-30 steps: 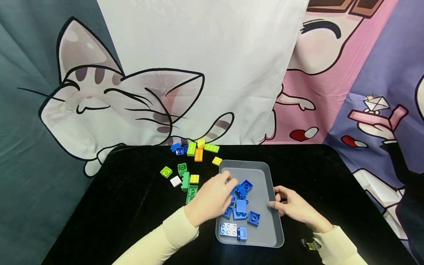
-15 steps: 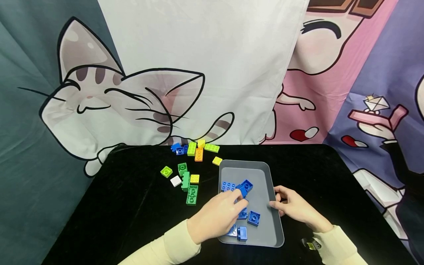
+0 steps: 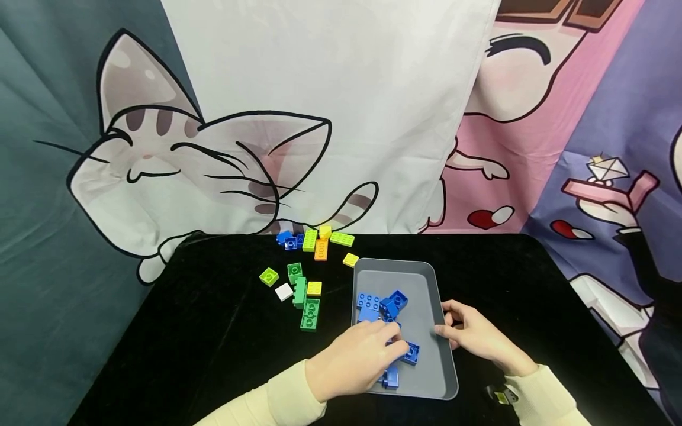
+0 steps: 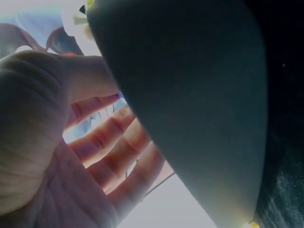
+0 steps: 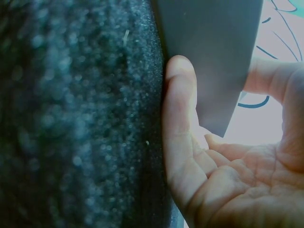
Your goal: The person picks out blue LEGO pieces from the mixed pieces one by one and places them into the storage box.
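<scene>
A shallow grey tray [image 3: 415, 284] holds several blue toy building bricks [image 3: 369, 302]. My left hand [image 3: 354, 358] reaches over its near left part, palm down, with thumb and fingertips low among the bricks. One blue brick [image 3: 412, 354] lies right beside those fingertips, and another blue brick [image 3: 391, 377] shows just below the hand. A speck of blue appears at the fingertips in the left wrist view; I cannot tell whether they pinch a brick. My right hand [image 3: 474, 333] grips the tray's right side, thumb at the rim. In the right wrist view its fingers [image 5: 180, 104] lie against the tray's outside.
Left of the tray lie green bricks [image 3: 309, 315], a white brick [image 3: 284, 291] and a yellow brick [image 3: 314, 288]. An orange brick [image 3: 321, 249] sits in a mixed cluster at the far edge of the black-covered table [image 3: 213, 355]. A printed curtain [image 3: 399, 89] hangs behind.
My left hand has moved right and toward the near end across the tray, uncovering blue bricks at its middle left and covering ones nearer. The right hand stays on the tray's side.
</scene>
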A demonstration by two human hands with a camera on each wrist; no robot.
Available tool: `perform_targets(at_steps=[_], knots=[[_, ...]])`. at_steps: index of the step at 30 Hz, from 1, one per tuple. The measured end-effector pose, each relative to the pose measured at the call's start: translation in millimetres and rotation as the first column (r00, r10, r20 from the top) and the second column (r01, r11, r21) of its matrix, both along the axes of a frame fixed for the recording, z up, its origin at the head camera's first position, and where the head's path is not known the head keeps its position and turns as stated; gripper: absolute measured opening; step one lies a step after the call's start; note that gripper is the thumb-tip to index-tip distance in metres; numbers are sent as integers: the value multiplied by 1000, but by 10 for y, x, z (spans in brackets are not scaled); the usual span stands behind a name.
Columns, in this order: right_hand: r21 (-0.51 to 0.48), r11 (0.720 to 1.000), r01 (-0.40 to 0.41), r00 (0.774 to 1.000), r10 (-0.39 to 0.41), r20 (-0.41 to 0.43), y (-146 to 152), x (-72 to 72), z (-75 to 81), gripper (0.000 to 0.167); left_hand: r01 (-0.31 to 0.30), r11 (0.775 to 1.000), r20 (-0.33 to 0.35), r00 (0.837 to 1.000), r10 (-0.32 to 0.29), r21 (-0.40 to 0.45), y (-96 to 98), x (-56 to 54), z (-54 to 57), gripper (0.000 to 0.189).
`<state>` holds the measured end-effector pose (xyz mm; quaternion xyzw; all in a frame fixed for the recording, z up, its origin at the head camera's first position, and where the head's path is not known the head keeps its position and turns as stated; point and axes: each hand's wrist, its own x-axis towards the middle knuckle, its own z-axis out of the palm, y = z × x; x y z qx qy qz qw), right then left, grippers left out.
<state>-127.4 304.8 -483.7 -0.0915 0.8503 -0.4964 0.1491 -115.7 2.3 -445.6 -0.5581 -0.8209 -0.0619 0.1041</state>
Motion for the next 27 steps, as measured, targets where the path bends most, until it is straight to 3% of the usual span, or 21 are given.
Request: perform_targets(at_steps=[7,13,27], knots=[[-7,1000,-2,1000,2,-1,4,1,7,42,4,1000,-17,1000,-4,-11,5,12,-11,41],[-18,1000,-2,1000,2,10,8,-1,5,42,-4,1000,12,1000,5,-25,-14,21,6,57],[-7,1000,2,1000,-1,11,-6,-2,1,43,-43,998,49,998,45,-41,-59,-16,32,76]])
